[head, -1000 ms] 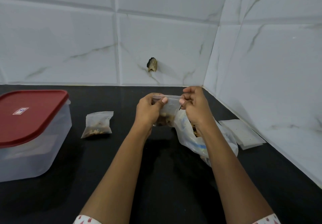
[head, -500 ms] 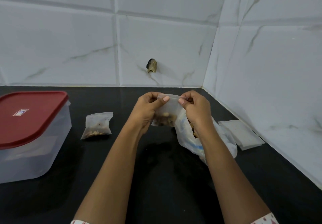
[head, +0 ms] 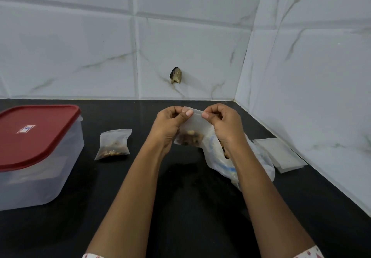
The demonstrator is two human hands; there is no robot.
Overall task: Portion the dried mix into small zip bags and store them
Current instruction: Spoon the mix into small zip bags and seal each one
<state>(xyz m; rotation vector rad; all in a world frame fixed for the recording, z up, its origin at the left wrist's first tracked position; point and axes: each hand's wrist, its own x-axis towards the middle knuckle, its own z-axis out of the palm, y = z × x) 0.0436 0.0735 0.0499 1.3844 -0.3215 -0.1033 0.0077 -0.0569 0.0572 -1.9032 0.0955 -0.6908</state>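
Both hands hold a small zip bag (head: 193, 131) up above the black counter, with brown dried mix in its bottom. My left hand (head: 168, 126) pinches the left end of the bag's top strip and my right hand (head: 222, 125) pinches the right end. Behind and below my right wrist lies the large clear bag of mix (head: 218, 157), open and slumped on the counter. A filled small zip bag (head: 113, 144) lies flat to the left of my hands. A stack of empty small zip bags (head: 279, 154) rests by the right wall.
A clear plastic box with a red lid (head: 36, 149) stands at the left edge of the black counter (head: 180, 207). White tiled walls close the back and the right side. A dark chipped hole (head: 176, 75) marks the back wall.
The small bag and both hands have risen slightly and my fingertips have moved along its top strip; my right thumb and finger now pinch nearer the right end.
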